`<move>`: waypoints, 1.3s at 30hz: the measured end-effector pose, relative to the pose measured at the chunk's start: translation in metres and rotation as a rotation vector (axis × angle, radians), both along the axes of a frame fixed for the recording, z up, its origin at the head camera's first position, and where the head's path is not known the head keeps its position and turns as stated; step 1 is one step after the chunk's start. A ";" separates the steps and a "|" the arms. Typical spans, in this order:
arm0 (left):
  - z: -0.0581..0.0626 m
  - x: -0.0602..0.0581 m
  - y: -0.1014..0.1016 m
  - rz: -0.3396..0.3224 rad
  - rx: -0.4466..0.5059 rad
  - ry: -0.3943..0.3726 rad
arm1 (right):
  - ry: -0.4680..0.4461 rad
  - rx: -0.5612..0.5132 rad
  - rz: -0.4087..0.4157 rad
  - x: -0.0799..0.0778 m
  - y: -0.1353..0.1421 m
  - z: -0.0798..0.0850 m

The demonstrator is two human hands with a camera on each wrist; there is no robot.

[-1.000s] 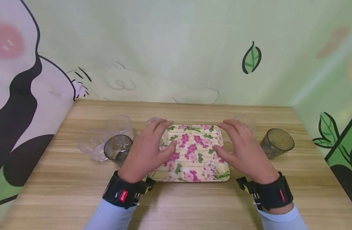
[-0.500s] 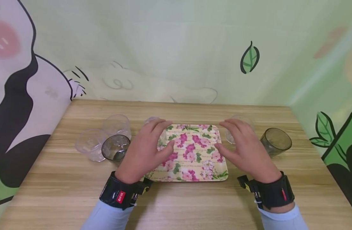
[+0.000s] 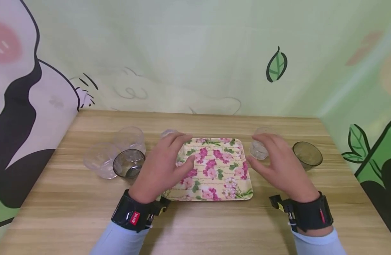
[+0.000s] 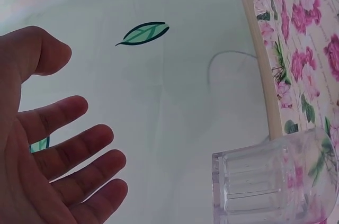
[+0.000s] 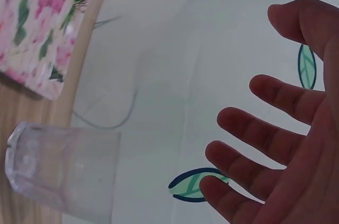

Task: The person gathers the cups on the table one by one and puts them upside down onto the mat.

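A floral tray [image 3: 211,170] with pink flowers lies mid-table. My left hand [image 3: 161,166] hovers over its left side, fingers spread and holding nothing. Partly hidden behind that hand, a clear glass [image 4: 265,181] stands at the tray's left part. To the right of the tray, my right hand [image 3: 281,168] hangs in the air, its fingers apart and nothing in them. A clear glass [image 3: 258,150] stands just beyond it, partly covered by the fingers. A smoky dark glass [image 3: 307,156] stands to the right of that hand.
Left of my left hand stand a second dark glass [image 3: 129,166] and two clear glasses, one nearer [image 3: 101,161] and one farther back [image 3: 130,138]. The wooden table [image 3: 211,226] meets a painted wall [image 3: 182,63] at the back and sides.
My right hand has moved to the right, away from the tray, and more of the clear glass behind it shows. My left hand stays nearly still. The glasses and tray keep their places.
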State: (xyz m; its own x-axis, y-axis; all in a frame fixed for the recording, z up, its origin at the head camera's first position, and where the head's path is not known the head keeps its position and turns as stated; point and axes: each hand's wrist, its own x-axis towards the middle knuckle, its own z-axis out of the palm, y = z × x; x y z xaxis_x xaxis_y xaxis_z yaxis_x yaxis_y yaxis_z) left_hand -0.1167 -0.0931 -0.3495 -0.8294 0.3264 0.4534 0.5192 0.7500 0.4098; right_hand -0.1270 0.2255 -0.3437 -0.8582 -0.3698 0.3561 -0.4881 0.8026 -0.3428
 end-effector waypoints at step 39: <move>0.000 0.002 0.004 -0.035 -0.017 -0.057 | -0.064 0.160 -0.179 -0.011 0.081 -0.018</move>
State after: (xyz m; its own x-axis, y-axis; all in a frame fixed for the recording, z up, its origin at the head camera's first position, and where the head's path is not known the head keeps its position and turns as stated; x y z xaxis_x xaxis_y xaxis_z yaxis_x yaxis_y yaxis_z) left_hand -0.1148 -0.0895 -0.3496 -0.8414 0.3633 0.4001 0.5218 0.7389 0.4263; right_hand -0.1375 0.3065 -0.3618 -0.9339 -0.2571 0.2485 -0.3147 0.9209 -0.2300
